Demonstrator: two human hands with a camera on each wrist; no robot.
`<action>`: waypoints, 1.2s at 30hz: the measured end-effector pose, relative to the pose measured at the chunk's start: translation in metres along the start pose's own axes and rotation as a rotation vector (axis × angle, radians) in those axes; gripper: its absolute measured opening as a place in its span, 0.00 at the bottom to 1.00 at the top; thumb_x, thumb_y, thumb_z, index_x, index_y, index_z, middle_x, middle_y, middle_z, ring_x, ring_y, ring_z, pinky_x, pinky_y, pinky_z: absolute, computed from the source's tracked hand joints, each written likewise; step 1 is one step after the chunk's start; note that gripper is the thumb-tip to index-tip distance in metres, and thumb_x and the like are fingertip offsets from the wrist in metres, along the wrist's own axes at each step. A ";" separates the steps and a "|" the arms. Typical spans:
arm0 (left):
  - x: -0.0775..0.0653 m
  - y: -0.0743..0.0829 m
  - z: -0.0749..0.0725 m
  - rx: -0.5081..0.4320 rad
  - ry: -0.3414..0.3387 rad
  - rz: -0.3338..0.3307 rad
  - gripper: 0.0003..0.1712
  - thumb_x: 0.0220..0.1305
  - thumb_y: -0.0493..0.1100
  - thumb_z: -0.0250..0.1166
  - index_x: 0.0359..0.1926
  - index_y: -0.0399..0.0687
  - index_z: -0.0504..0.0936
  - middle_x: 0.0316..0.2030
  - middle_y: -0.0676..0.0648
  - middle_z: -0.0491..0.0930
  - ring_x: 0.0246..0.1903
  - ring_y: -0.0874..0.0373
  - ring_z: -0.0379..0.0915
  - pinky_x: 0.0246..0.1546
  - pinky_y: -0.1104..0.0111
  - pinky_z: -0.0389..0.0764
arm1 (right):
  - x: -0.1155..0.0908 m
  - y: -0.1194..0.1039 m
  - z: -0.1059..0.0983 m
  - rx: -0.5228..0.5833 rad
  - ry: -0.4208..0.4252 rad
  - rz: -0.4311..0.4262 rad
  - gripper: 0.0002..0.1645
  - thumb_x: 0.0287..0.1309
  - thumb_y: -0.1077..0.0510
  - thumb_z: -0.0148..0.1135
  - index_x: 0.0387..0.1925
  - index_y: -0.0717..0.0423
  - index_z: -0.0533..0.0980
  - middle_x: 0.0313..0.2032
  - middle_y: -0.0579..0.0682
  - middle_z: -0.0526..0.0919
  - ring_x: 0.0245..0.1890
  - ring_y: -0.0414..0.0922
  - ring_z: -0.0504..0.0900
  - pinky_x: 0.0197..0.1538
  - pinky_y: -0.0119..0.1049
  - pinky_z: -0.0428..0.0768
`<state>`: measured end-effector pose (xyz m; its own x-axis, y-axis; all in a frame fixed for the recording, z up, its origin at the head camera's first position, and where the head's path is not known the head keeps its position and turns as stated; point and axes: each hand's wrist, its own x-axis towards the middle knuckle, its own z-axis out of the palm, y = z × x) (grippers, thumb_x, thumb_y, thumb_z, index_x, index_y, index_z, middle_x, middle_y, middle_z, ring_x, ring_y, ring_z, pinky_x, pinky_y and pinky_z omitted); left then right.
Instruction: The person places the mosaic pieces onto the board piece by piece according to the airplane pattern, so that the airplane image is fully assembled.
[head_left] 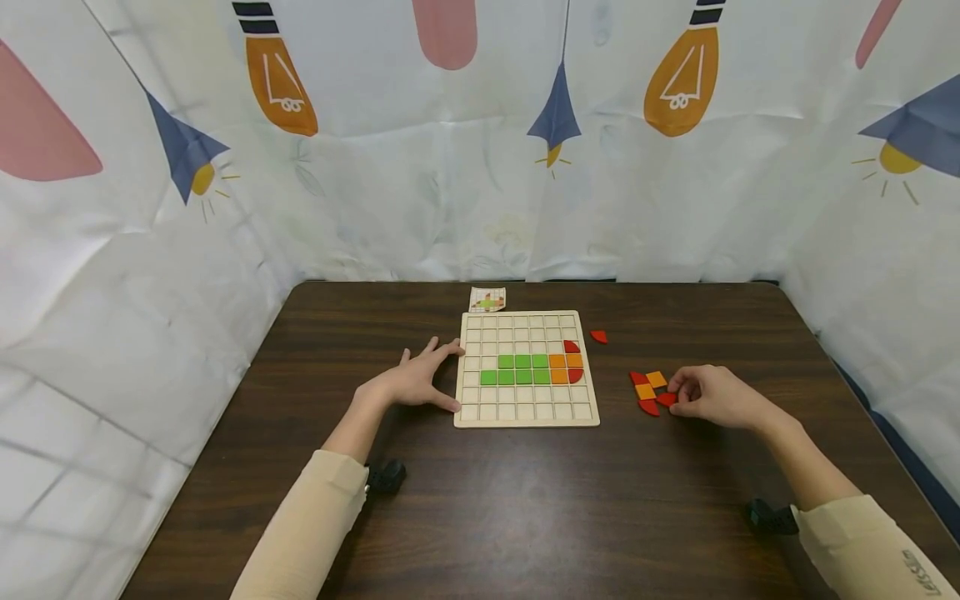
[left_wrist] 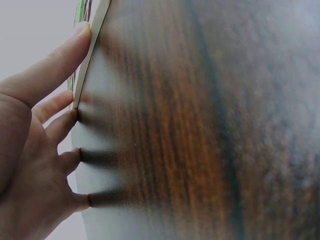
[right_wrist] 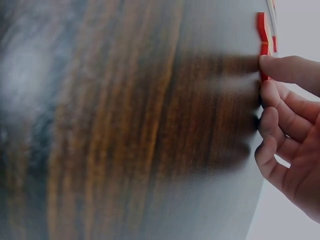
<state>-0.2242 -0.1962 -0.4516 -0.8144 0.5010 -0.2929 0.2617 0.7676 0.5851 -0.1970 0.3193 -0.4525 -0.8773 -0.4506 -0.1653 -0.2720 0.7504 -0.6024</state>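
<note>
Left hand (head_left: 407, 385) has fingers spread wide and fairly straight, thumb and index touching the left edge of the board (head_left: 519, 412); it isn't wrapped round anything. Right hand (head_left: 714, 395) is well right of the board, fingers curled, thumb and index pinching a red wedge (head_left: 665, 400) low at the table (head_left: 525, 517). Board lies flat near the table's far side, holding 7 green squares (head_left: 523, 377) in 2 rows (3 in the far row, 4 in the near row), 3 orange squares (head_left: 559, 376) to their right, and 2 red quarters (head_left: 575, 376), 1 above and 1 at the right end of the near row. Beside the pinched wedge: 2 loose orange tiles (head_left: 645, 392) and 2 loose red tiles (head_left: 648, 407), bunched together. 1 lone red tile (head_left: 598, 337) sits just off the board's right edge. Small pattern card (head_left: 487, 298) is at the board's far left corner. Light sleeves (head_left: 307, 521) on both arms; white printed curtain (head_left: 465, 192) behind the table.
</note>
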 end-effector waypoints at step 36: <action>0.001 0.002 0.001 0.025 -0.017 0.010 0.61 0.54 0.59 0.81 0.80 0.51 0.55 0.82 0.44 0.37 0.79 0.39 0.23 0.67 0.29 0.26 | 0.010 -0.026 0.010 0.139 0.078 -0.070 0.13 0.60 0.67 0.67 0.48 0.59 0.79 0.36 0.46 0.84 0.32 0.44 0.79 0.34 0.34 0.77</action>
<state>-0.2243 -0.1941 -0.4512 -0.8027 0.5156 -0.2998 0.2834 0.7720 0.5689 -0.1942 0.2904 -0.4465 -0.8878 -0.4562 -0.0612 -0.2808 0.6422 -0.7132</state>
